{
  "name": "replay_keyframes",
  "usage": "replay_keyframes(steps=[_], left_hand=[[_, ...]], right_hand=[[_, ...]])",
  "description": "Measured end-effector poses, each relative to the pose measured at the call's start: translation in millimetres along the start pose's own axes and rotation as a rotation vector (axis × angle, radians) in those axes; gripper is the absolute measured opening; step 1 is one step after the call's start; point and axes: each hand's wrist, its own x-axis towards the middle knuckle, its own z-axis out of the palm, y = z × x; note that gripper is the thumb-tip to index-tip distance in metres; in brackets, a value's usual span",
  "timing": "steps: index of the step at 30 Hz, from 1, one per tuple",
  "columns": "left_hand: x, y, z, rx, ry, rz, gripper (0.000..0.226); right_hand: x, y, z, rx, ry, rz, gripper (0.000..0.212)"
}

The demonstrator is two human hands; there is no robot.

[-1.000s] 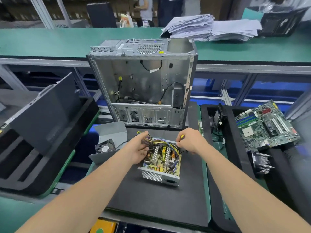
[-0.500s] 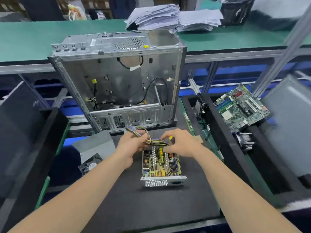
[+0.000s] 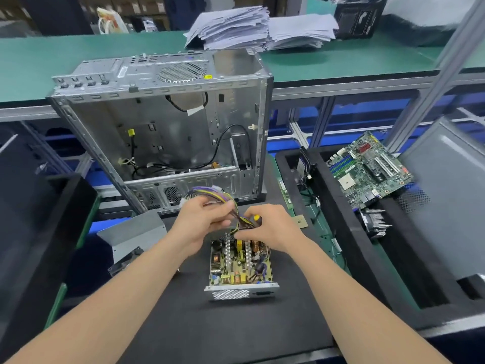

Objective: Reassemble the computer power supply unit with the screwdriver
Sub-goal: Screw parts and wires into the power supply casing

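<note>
Head view: PSU [image 3: 240,266] lying open on the mat [image 3: 210,332], board side up, just in front of the case [image 3: 162,132]. Left hand [image 3: 202,219] clenched round the cables [image 3: 210,197], lifting the bundle up and back off the board. Right hand [image 3: 270,229] curled round the screwdriver [image 3: 256,218], yellow butt poking out near the knuckles, fingertips down at the root of the bundle by the far edge of the PSU. Cover [image 3: 133,232], fan attached, off to the left, apart from the PSU.

Probably the step in hand: dressing the cables ahead of closing up. To do it well:

- Gather every strand into one bundle and seat it at the far wall's cable exit, clear of heatsinks and coils.
- Keep the screwdriver tip away from the board while tucked in the palm, or better, park it on the mat until screw time.
- Hold the bundle snug without yanking at the solder joints.
- Check for any strand draped over a wall edge, a likely pinch point under the cover.
- Then bring the cover over, minding any fan lead, and only then reach for screws.

No screws visible here.
</note>
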Motion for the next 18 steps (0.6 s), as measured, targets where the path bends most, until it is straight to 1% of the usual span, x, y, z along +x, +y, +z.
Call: replay_keyframes(steps=[2,4,6,8,10,11,13,16,17,18], left_hand=[[4.9,7.2,13.4,0.034,0.008,0.010,0.053],[7.9,11.3,24.4,0.064,0.013,0.028,0.049],[10.3,13.6,33.9,0.066,-0.022,0.045,0.038],[13.2,14.6,41.8,0.115,-0.075,0.128,0.025],[16.7,14.0,43.4,0.196,-0.097,0.205,0.025],[17.7,13.8,40.5,0.246,-0.101,0.213,0.025],[17.5,11.3,28.5,0.444,-0.142,0.202,0.025],[13.2,0.9,10.0,1.020,-0.311,0.260,0.038],[10.9,-5.2,9.5,1.175,-0.347,0.301,0.038],[8.4,-11.9,11.6,1.257,-0.355,0.350,0.034]], right_hand=[[-1.3,1.4,1.8,-0.017,0.029,-0.029,0.037],[-4.3,3.3,2.2,0.000,0.063,-0.043,0.042],[-6.5,7.9,-1.7,0.057,0.102,-0.040,0.037],[-7.4,14.9,-7.8,0.122,0.105,-0.035,0.027],[-8.2,22.3,-15.3,0.170,0.092,-0.021,0.027],[-8.7,24.9,-18.4,0.182,0.089,-0.020,0.029],[-8.6,28.2,-21.6,0.192,0.078,-0.023,0.032],[-7.5,29.7,-20.1,0.216,0.079,-0.022,0.046],[-7.6,30.2,-18.9,0.239,0.067,-0.020,0.051],[-8.5,30.3,-18.3,0.270,0.046,-0.018,0.054]])
